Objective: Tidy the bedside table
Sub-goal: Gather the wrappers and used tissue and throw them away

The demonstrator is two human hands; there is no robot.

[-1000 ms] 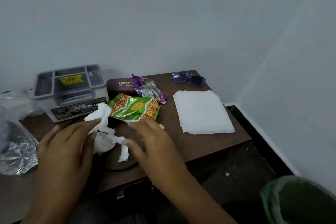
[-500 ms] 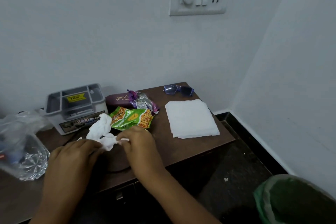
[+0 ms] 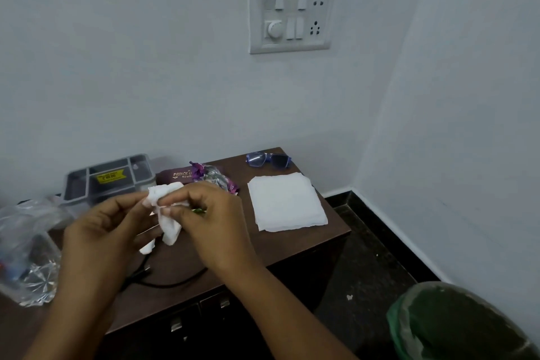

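My dark wooden bedside table [image 3: 292, 245] sits in a corner of pale walls [image 3: 117, 67], beneath a white switchboard [image 3: 292, 9]; a green-lined bin [image 3: 455, 327] stands on the black floor [image 3: 365, 272].

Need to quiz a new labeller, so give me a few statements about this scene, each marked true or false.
1. The left hand and right hand both pinch the tissue. True.
2. The sunglasses lie on the floor. False: they lie at the back of the table, near the wall.
3. The napkin lies flat on the table, right of the hands. True.
4. The bin stands on the table. False: it stands on the floor, lower right.
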